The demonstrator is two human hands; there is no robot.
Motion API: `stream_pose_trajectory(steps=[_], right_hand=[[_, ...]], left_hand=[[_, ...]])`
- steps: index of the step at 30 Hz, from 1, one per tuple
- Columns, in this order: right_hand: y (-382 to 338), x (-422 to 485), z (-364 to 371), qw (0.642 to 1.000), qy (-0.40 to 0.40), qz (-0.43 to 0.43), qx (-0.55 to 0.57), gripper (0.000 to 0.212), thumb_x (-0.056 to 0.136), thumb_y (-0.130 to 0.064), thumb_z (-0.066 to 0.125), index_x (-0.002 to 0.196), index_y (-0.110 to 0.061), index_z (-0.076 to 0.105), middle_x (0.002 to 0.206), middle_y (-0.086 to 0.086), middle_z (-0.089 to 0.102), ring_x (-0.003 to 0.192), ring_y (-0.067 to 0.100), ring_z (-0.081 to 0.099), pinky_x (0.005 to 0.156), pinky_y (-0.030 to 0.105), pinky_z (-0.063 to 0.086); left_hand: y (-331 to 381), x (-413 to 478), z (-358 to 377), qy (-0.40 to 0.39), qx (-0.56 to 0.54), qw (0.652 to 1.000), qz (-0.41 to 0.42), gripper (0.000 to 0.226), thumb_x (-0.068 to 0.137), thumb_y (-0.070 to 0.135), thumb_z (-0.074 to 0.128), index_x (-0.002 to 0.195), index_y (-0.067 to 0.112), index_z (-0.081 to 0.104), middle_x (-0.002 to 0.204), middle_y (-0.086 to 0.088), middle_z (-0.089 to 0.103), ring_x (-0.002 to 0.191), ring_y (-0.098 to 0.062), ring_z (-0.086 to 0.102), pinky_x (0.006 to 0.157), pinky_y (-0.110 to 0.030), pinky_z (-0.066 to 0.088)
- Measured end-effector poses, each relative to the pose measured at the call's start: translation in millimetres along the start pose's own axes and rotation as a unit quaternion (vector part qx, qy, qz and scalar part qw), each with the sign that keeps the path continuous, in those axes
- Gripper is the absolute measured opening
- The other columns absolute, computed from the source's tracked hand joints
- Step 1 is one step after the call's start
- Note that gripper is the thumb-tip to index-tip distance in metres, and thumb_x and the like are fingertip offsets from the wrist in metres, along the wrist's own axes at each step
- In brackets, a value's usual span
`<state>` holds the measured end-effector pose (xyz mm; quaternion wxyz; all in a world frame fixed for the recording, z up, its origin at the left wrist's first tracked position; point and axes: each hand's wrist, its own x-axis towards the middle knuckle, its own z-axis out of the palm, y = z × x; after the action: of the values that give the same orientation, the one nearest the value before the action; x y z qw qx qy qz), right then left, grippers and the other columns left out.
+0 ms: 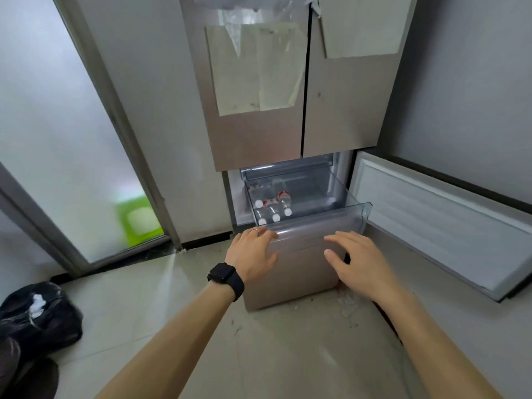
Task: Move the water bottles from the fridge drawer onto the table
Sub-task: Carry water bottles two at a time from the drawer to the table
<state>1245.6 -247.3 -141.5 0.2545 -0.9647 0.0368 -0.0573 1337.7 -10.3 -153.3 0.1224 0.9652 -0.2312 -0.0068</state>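
Note:
The clear fridge drawer (357, 210) is pulled out at the bottom of the fridge. Several water bottles (272, 207) with white caps and red labels lie in its left half. My left hand (253, 251), with a black watch on the wrist and a ring on one finger, reaches toward the left of the drawer's front edge, fingers straight. My right hand (357, 260) is spread open in front of the beige lower panel (299, 269), holding nothing. No table is in view.
The lower right fridge door (440, 223) stands swung open to the right. A frosted glass sliding door (66, 139) is at the left, with a green shape behind it. A black bag (37, 318) lies on the tiled floor at lower left.

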Motion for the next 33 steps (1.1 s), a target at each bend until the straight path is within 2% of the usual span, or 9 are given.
stream_pose_trajectory(steps=[9, 15, 20, 22, 24, 28, 31, 33], right_hand=[[69.2, 125.0, -10.5, 0.996, -0.069, -0.034, 0.032, 0.042, 0.099, -0.047, 0.052, 0.14, -0.037, 0.052, 0.148, -0.014, 0.047, 0.143, 0.01, 0.032, 0.116, 0.033, 0.028], [95.5, 202.8, 12.5, 0.992, -0.11, -0.053, 0.026, 0.044, 0.1, -0.046, 0.052, 0.142, -0.036, 0.05, 0.153, -0.011, 0.043, 0.147, 0.014, 0.026, 0.119, 0.036, 0.024], [112.3, 271.1, 50.2, 0.987, -0.147, -0.059, 0.015, 0.042, 0.1, -0.042, 0.054, 0.139, -0.029, 0.054, 0.146, -0.008, 0.051, 0.141, 0.017, 0.038, 0.117, 0.034, 0.03], [115.4, 297.8, 66.5, 0.984, -0.172, -0.044, 0.015, 0.044, 0.099, -0.043, 0.055, 0.139, -0.027, 0.054, 0.143, -0.006, 0.054, 0.134, 0.015, 0.045, 0.111, 0.03, 0.035], [117.5, 319.7, 84.1, 0.978, -0.208, -0.019, 0.021, 0.047, 0.098, -0.045, 0.056, 0.14, -0.025, 0.053, 0.142, -0.004, 0.055, 0.13, 0.016, 0.05, 0.105, 0.029, 0.039], [123.2, 356.0, 115.8, 0.961, -0.266, 0.056, 0.05, 0.048, 0.098, -0.047, 0.056, 0.14, -0.024, 0.05, 0.138, 0.0, 0.058, 0.123, 0.02, 0.055, 0.099, 0.032, 0.044], [129.2, 376.9, 138.3, 0.945, -0.294, 0.104, 0.098, 0.045, 0.098, -0.034, 0.06, 0.138, -0.017, 0.051, 0.136, 0.002, 0.058, 0.122, 0.02, 0.055, 0.098, 0.029, 0.043], [133.0, 395.2, 153.8, 0.933, -0.297, 0.147, 0.137, 0.045, 0.097, -0.029, 0.063, 0.137, -0.014, 0.052, 0.135, 0.003, 0.058, 0.12, 0.019, 0.056, 0.099, 0.03, 0.044]], left_hand=[[31.2, 116.4, 31.0, -0.015, -0.051, 0.996, -0.067, 0.048, 0.097, 0.039, 0.054, 0.143, 0.027, 0.049, 0.147, -0.002, 0.048, 0.133, -0.022, 0.045, 0.11, -0.041, 0.039], [17.2, 185.4, 61.3, -0.055, -0.074, 0.988, -0.123, 0.05, 0.095, 0.038, 0.056, 0.144, 0.029, 0.048, 0.148, -0.001, 0.048, 0.132, -0.024, 0.046, 0.109, -0.043, 0.041], [-12.5, 243.7, 95.3, -0.094, -0.128, 0.971, -0.177, 0.053, 0.093, 0.039, 0.058, 0.144, 0.027, 0.047, 0.146, -0.004, 0.048, 0.131, -0.028, 0.046, 0.107, -0.043, 0.043], [-25.5, 265.9, 108.3, -0.119, -0.19, 0.946, -0.235, 0.058, 0.092, 0.039, 0.061, 0.145, 0.024, 0.044, 0.145, -0.008, 0.047, 0.131, -0.03, 0.046, 0.106, -0.042, 0.044], [-36.7, 286.6, 121.3, -0.142, -0.273, 0.905, -0.293, 0.065, 0.088, 0.039, 0.065, 0.145, 0.018, 0.041, 0.142, -0.01, 0.049, 0.128, -0.031, 0.05, 0.104, -0.04, 0.046], [-66.8, 323.7, 159.6, -0.134, -0.369, 0.841, -0.372, 0.086, 0.069, 0.055, 0.062, 0.144, 0.02, 0.04, 0.137, -0.007, 0.057, 0.12, -0.029, 0.056, 0.103, -0.041, 0.047], [-75.3, 339.3, 168.8, -0.125, -0.407, 0.805, -0.412, 0.076, 0.089, 0.039, 0.065, 0.151, 0.015, 0.029, 0.143, -0.011, 0.051, 0.128, -0.033, 0.051, 0.098, -0.032, 0.042], [-81.9, 349.6, 177.1, -0.117, -0.409, 0.796, -0.431, 0.071, 0.094, 0.034, 0.062, 0.151, 0.012, 0.028, 0.143, -0.014, 0.052, 0.128, -0.034, 0.052, 0.1, -0.035, 0.045]])
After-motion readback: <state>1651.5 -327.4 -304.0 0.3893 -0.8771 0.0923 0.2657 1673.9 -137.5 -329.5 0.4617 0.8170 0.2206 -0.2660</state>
